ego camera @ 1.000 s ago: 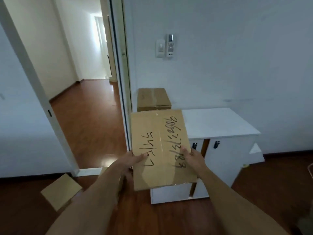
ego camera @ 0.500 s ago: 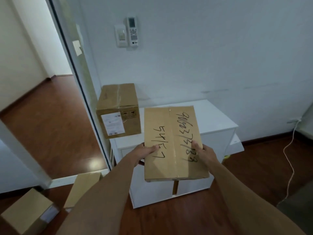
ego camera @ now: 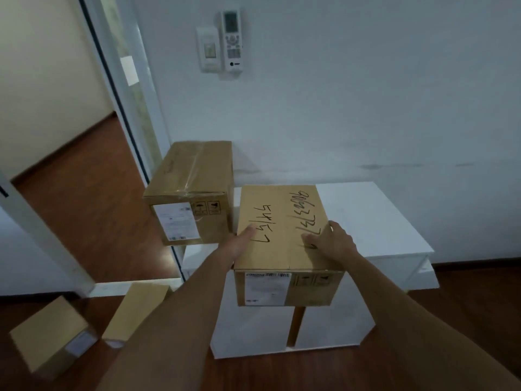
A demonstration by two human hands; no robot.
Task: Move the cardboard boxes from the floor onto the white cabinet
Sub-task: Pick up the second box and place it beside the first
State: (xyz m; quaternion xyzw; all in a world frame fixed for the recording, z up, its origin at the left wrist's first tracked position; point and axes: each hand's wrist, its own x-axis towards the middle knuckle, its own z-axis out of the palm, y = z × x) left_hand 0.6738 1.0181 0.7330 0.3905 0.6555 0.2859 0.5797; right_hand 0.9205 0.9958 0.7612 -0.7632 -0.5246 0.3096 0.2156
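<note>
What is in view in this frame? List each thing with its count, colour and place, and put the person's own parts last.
handwritten box: 1, brown, numbers penned on top, over the cabinet's front left part, between both hands
taped box: 1, brown, clear tape on top, white label in front, on the cabinet's left end by the wall
floor boxes: 2, brown, on the floor at lower left, the second nearer the cabinet
white cabinet: 1, white, against the wall
remote control: 1, white, in a wall holder
wall switch: 1, white, left of the remote
floor: brown wood
left hand: 1, on the box's left edge
right hand: 1, on the box's right top
</note>
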